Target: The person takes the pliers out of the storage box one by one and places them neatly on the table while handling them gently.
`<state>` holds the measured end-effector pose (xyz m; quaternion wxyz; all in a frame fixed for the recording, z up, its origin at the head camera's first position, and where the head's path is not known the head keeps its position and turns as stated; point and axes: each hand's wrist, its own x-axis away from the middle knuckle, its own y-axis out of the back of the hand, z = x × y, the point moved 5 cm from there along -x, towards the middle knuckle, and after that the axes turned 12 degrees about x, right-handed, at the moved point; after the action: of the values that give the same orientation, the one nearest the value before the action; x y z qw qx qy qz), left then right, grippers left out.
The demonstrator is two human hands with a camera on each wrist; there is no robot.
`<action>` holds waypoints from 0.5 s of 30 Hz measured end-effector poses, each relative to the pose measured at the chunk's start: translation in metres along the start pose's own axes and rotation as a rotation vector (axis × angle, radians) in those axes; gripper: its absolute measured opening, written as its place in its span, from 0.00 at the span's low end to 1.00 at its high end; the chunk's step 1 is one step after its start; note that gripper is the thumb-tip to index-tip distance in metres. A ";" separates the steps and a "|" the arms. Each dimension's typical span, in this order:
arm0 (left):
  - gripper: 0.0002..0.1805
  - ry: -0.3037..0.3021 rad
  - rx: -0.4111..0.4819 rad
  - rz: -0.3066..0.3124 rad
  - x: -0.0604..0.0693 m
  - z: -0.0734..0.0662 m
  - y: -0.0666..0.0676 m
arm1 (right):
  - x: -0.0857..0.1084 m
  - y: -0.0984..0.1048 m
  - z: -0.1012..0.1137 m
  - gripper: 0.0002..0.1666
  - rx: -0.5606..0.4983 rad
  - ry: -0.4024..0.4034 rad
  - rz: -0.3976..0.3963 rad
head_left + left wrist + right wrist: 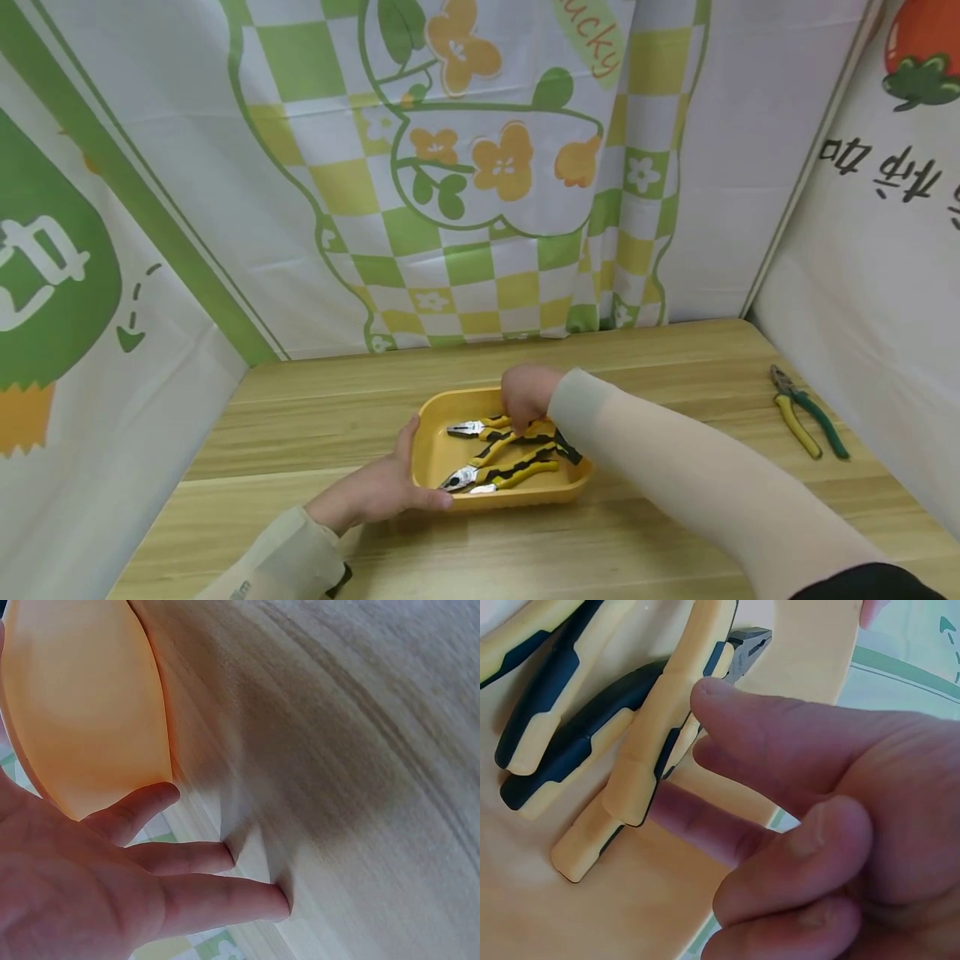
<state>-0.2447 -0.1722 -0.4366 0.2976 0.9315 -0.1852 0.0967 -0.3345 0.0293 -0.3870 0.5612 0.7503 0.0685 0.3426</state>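
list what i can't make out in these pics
- Head view: parts of some pliers in the yellow tray, behind the right hand and right sleeve.
- Head view: print on the left sleeve, too small to read surely.
- Left wrist view: what lies in the tray, hidden by its wall.
- Right wrist view: the leftmost handle's full length, cut off by the picture's edges.

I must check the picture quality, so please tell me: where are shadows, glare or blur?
Head view: bright glints on the plier heads; left wrist view: soft shadow on the table beside the left hand's fingers, grain blurry at upper right; right wrist view: tray darker toward the bottom.
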 end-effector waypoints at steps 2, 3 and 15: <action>0.80 0.000 -0.003 0.002 0.000 0.000 0.000 | -0.001 -0.001 0.001 0.13 -0.009 -0.001 -0.002; 0.80 0.000 -0.003 0.003 0.000 0.000 0.000 | -0.001 -0.002 0.001 0.11 -0.015 -0.004 -0.005; 0.80 -0.018 -0.003 0.008 -0.001 0.000 0.000 | -0.010 -0.013 0.006 0.07 0.042 0.014 0.048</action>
<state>-0.2453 -0.1720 -0.4366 0.2968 0.9313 -0.1916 0.0892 -0.3350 0.0238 -0.4038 0.5364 0.7610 0.0615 0.3596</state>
